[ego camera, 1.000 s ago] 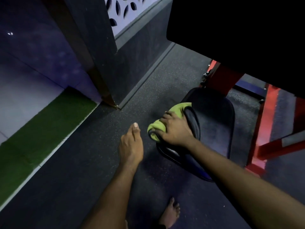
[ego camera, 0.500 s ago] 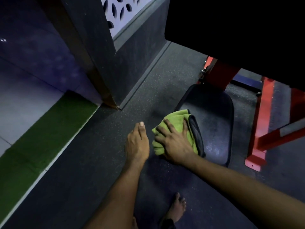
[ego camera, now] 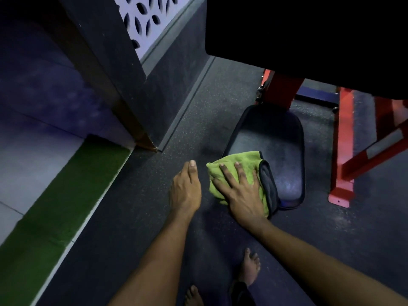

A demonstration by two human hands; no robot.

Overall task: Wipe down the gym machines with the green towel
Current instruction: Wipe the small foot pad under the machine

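Note:
The green towel (ego camera: 244, 161), with a grey inner side showing along its right fold, lies on the near left part of a black padded machine seat (ego camera: 278, 151). My right hand (ego camera: 239, 193) presses flat on the towel with fingers spread and straight. My left hand (ego camera: 185, 191) hangs just left of the seat, fingers straight and together, holding nothing and touching nothing that I can see. The seat is fixed to a red steel frame (ego camera: 343, 151).
A large black pad (ego camera: 309, 32) overhangs the seat at upper right. A dark wall and skirting (ego camera: 176, 89) run along the left, with a green turf strip (ego camera: 66, 195) beyond. My bare feet (ego camera: 249, 268) stand on the dark rubber floor.
My right hand went from gripping the bunched towel on the seat's left edge to pressing it flat on the seat top, sliding rightward. The left hand stayed beside the seat.

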